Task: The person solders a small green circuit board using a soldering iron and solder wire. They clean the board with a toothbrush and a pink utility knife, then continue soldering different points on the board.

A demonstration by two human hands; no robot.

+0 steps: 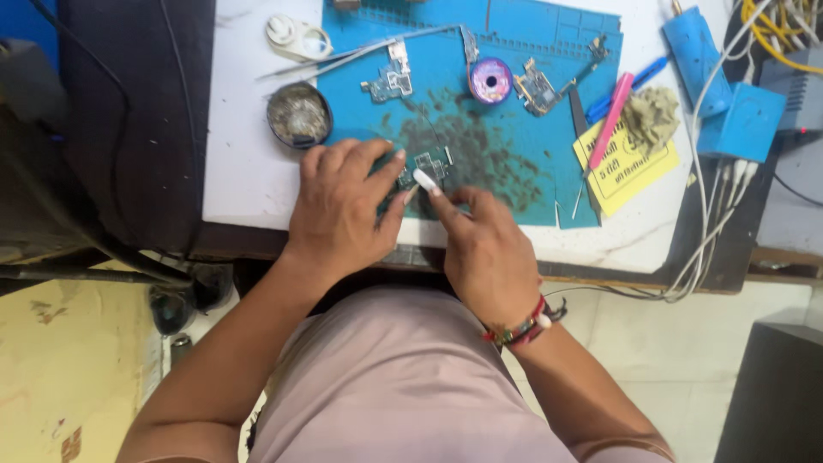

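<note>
— Mat [514, 171] stained, boards scattered at twelve o'clock. Progress?
— Seemingly midway: left hand [343, 210] pins the board [426, 163] at mat's seven o'clock; right hand [484, 249] pinches a white tool [425, 179] against it. Nothing reassembled.

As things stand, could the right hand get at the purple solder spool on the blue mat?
Probably yes. The right hand works at the green circuit board, and the purple spool lies farther up the blue mat with only bare, stained mat between them.
</note>
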